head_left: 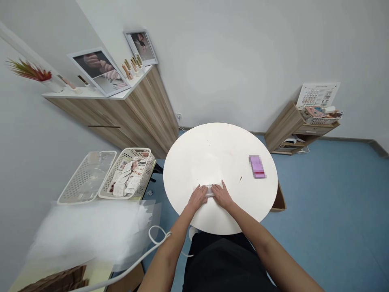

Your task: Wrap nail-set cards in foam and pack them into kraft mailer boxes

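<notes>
Clear plastic case (209, 190) sits at six o'clock on our bench (219, 150), steadied between our open left hand (197, 198) and right hand (222, 195).

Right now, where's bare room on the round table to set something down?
The white table has bare surface across its far half, beyond the left hand and right hand and left of the purple box. It's tight at the near edge, where both hands touch a clear plastic piece.
</notes>
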Demonstrator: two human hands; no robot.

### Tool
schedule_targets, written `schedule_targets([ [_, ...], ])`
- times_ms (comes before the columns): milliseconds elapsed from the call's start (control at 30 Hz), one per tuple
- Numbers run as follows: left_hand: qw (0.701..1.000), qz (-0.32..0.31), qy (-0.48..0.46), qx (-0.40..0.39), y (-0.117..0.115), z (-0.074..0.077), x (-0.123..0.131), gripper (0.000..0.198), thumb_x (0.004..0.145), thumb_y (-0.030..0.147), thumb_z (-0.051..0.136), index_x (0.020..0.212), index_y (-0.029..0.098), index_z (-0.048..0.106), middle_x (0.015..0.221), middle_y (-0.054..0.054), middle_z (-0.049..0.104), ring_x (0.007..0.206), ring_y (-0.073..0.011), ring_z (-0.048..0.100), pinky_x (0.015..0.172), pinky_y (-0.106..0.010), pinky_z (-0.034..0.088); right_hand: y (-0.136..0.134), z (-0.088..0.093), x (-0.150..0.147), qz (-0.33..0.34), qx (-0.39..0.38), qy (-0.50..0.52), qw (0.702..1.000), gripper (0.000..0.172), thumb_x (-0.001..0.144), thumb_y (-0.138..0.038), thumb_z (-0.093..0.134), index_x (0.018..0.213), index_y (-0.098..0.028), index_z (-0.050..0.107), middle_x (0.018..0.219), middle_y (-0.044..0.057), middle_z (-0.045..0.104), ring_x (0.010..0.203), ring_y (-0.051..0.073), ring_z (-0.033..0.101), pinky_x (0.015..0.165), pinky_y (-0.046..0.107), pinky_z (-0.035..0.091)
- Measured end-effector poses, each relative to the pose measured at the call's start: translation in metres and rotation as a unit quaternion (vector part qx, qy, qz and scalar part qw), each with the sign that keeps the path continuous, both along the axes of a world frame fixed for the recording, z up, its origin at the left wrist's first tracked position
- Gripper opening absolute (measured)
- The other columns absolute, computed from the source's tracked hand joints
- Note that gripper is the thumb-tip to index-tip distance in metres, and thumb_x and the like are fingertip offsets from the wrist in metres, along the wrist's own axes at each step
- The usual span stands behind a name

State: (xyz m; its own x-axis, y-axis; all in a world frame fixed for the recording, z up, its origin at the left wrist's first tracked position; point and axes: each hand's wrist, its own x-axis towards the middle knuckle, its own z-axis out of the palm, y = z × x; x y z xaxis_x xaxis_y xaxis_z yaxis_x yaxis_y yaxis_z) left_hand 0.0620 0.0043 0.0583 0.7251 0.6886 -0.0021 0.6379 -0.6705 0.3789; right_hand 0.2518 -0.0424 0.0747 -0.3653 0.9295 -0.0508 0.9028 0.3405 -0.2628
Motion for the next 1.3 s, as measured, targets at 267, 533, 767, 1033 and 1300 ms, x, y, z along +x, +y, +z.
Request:
schedule_targets([
  [267,0.992,0.009,-0.073,-0.101,-0.022,0.017,-0.015,0.02,0.09,0.025,0.051,0.11,0.022,0.055,0.104,-0.003,0.066,0.094,-0.0193,0.063,0.099,-0.041,0.045,-0.012,0.014,0.006,-0.006,-0.024,0.053,0.998,0.017,0.085,-0.015,0.051,0.097,-0.02,0.062,0.105,0.007,0.065,0.105,0.023,0.055,0.107,0.045,0.028],
  [533,0.968,0.137,-0.082,-0.192,0.01,0.03,-0.011,0.016,0.089,0.032,0.051,0.097,0.023,0.062,0.092,-0.001,0.067,0.086,-0.0183,0.061,0.077,-0.03,0.046,0.024,0.012,0.006,-0.096,-0.096,0.08,0.987,0.02,0.088,-0.02,0.051,0.106,-0.023,0.058,0.094,0.002,0.067,0.093,0.019,0.059,0.098,0.038,0.03],
  [767,0.94,0.265,-0.053,-0.209,0.023,0.011,-0.003,0.012,0.085,0.032,0.058,0.095,0.025,0.06,0.084,0.002,0.068,0.079,-0.0161,0.063,0.068,-0.025,0.045,0.051,0.0,-0.002,-0.141,-0.144,0.033,0.979,0.028,0.085,-0.026,0.055,0.112,-0.025,0.059,0.115,0.008,0.062,0.111,0.026,0.051,0.092,0.04,0.034],
  [1033,0.959,0.267,0.012,-0.096,0.011,-0.004,-0.003,0.023,0.089,0.035,0.053,0.105,0.02,0.058,0.1,-0.01,0.067,0.099,-0.028,0.061,0.084,-0.041,0.047,0.047,-0.008,-0.003,-0.116,-0.11,0.007,0.987,0.034,0.085,-0.027,0.055,0.119,-0.024,0.057,0.118,0.011,0.06,0.114,0.029,0.048,0.099,0.049,0.032],
  [1300,0.995,0.078,0.033,0.055,-0.008,-0.004,0.003,0.059,0.087,0.012,0.037,0.145,0.022,0.034,0.145,-0.011,0.048,0.139,-0.025,0.037,0.116,-0.057,0.016,0.027,-0.007,-0.003,0.014,-0.011,0.006,1.0,0.048,0.09,-0.013,0.041,0.135,-0.026,0.051,0.139,0.008,0.055,0.135,0.028,0.036,0.114,0.061,0.006],
])
